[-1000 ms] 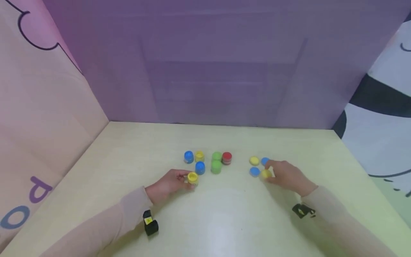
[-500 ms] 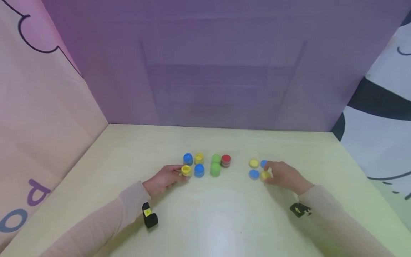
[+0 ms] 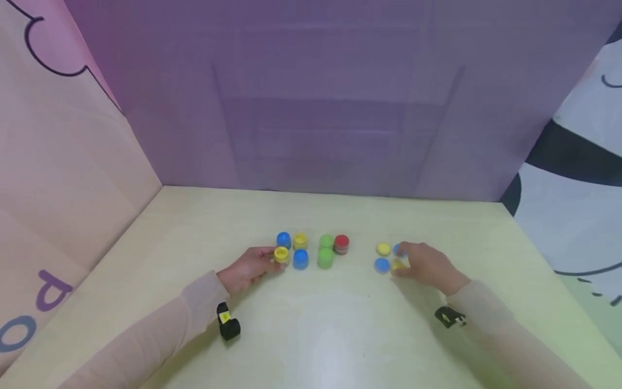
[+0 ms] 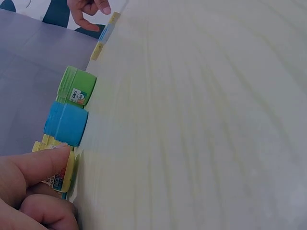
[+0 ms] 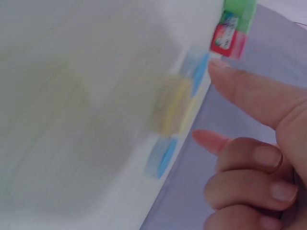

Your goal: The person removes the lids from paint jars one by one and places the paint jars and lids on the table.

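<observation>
In the head view my left hand [image 3: 247, 269] grips a small yellow jar [image 3: 281, 255] at the left front of the jar group. The left wrist view shows the fingers along the side of this jar, upright at the tabletop, beside a blue jar [image 4: 67, 123]. My right hand [image 3: 430, 266] hovers over flat round lids, thumb and forefinger spread apart. Beneath its fingertips are a yellow lid [image 3: 397, 265] and a blue lid [image 3: 398, 249], both partly hidden. Another yellow lid [image 3: 383, 249] and blue lid [image 3: 382, 265] lie to their left. The right wrist view shows nothing between the fingers.
Behind the held jar stand a blue jar [image 3: 284, 240] and a second yellow jar [image 3: 300, 241]. Two green jars [image 3: 325, 257] and a red jar [image 3: 342, 244] stand farther right. A purple wall [image 3: 330, 108] bounds the table's [image 3: 311, 324] far edge.
My left hand has carried the yellow jar leftward and back, from in front of the blue jar to that jar's left side. My right hand has shifted slightly left over the lids.
</observation>
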`<state>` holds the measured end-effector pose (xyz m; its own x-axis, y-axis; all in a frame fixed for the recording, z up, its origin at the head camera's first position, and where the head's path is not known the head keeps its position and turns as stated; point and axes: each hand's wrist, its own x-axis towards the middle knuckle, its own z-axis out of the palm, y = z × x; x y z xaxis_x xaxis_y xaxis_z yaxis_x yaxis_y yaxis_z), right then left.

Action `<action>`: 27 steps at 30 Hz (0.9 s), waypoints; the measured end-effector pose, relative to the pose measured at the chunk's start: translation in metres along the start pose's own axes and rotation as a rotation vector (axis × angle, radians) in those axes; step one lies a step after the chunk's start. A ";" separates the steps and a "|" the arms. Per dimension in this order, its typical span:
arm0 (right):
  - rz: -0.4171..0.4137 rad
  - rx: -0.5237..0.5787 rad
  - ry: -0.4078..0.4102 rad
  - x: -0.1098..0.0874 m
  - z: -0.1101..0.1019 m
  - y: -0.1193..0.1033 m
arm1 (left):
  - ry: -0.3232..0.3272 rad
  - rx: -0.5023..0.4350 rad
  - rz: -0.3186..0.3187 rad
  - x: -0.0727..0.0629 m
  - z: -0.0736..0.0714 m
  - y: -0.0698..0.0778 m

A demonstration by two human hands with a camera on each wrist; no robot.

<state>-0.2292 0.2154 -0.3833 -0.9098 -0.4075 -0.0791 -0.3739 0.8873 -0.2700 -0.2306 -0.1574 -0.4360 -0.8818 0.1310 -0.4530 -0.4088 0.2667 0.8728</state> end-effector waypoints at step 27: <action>-0.036 0.112 0.018 0.077 0.023 -0.069 | -0.025 0.077 0.008 0.001 -0.005 0.001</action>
<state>-0.2693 0.1181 -0.3929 -0.8996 -0.4338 -0.0506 -0.3849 0.8422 -0.3775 -0.2332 -0.1617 -0.4352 -0.8787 0.1566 -0.4510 -0.3815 0.3378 0.8605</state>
